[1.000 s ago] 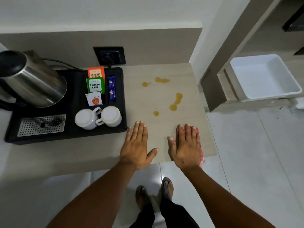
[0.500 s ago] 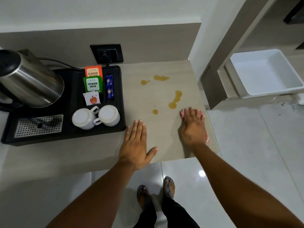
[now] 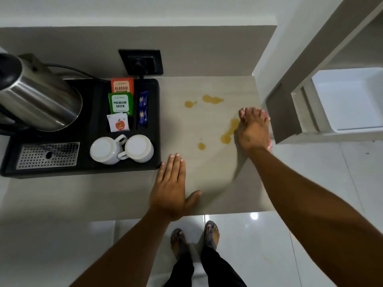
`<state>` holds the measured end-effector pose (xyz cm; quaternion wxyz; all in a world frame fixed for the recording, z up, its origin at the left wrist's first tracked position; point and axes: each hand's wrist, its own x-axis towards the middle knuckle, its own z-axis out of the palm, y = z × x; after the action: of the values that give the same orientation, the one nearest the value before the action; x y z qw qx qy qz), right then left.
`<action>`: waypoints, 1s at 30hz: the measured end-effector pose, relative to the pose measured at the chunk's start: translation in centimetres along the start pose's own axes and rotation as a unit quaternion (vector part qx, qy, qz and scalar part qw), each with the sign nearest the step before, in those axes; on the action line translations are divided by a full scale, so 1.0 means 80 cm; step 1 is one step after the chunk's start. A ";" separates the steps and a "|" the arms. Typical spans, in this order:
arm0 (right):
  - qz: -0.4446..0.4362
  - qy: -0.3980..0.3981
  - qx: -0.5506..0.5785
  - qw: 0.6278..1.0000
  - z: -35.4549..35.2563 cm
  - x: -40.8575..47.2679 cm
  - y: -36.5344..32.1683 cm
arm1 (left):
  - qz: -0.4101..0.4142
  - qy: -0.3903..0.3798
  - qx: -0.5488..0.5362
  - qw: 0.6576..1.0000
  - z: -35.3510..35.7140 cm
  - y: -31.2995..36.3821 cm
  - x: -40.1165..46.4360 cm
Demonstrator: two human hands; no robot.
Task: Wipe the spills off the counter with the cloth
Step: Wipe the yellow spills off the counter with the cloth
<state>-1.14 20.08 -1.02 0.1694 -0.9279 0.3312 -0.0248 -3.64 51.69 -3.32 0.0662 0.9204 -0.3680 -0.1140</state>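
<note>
Several amber spills mark the beige counter (image 3: pixel 207 172): a long streak (image 3: pixel 228 133) beside my right hand, a small drop (image 3: pixel 201 146), and two puddles (image 3: pixel 212 99) further back. My right hand (image 3: pixel 252 129) presses flat on a pink cloth (image 3: pixel 269 145) near the counter's right edge, its fingers touching the streak's upper end; only slivers of cloth show around the hand. My left hand (image 3: pixel 171 187) lies flat and open on the counter near the front edge, fingers together, holding nothing.
A black tray (image 3: pixel 87 170) on the left holds a steel kettle (image 3: pixel 39 100), two upturned white cups (image 3: pixel 122 149), tea sachets (image 3: pixel 120 103) and a drip grate. A wall socket (image 3: pixel 141 62) is behind. A white bin (image 3: pixel 350 100) sits right, past a wall panel.
My right hand has slid the cloth away from me along the counter's right side, from the front edge up to the long streak. My left hand has stayed in place.
</note>
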 end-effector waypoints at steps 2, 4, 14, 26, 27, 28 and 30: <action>-0.032 -0.012 -0.003 0.999 0.004 0.011 -0.012 | 0.005 0.000 -0.005 1.000 -0.001 0.001 -0.001; -0.078 -0.040 -0.011 0.996 0.007 -0.007 -0.008 | 0.005 0.004 -0.008 1.000 -0.003 0.001 0.000; -0.112 -0.041 -0.002 0.993 0.002 0.116 -0.066 | 0.003 0.035 -0.010 0.999 0.000 0.002 -0.002; -0.233 -0.070 -0.010 0.970 0.007 0.136 -0.093 | -0.009 0.035 -0.032 0.999 0.003 0.002 0.000; -0.277 -0.091 -0.015 0.956 0.010 0.132 -0.098 | -0.008 0.035 -0.031 0.999 0.002 0.003 0.000; -0.310 -0.109 -0.018 0.944 0.013 0.127 -0.096 | -0.008 0.034 -0.030 0.999 0.002 0.003 -0.001; -0.330 -0.114 -0.024 0.937 0.012 0.120 -0.082 | -0.012 0.029 -0.034 0.999 0.002 0.002 -0.002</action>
<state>10.44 19.11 -0.39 0.1665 -0.9853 -0.0146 0.0346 -3.89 51.64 -3.38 0.1069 0.9250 -0.3506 -0.1003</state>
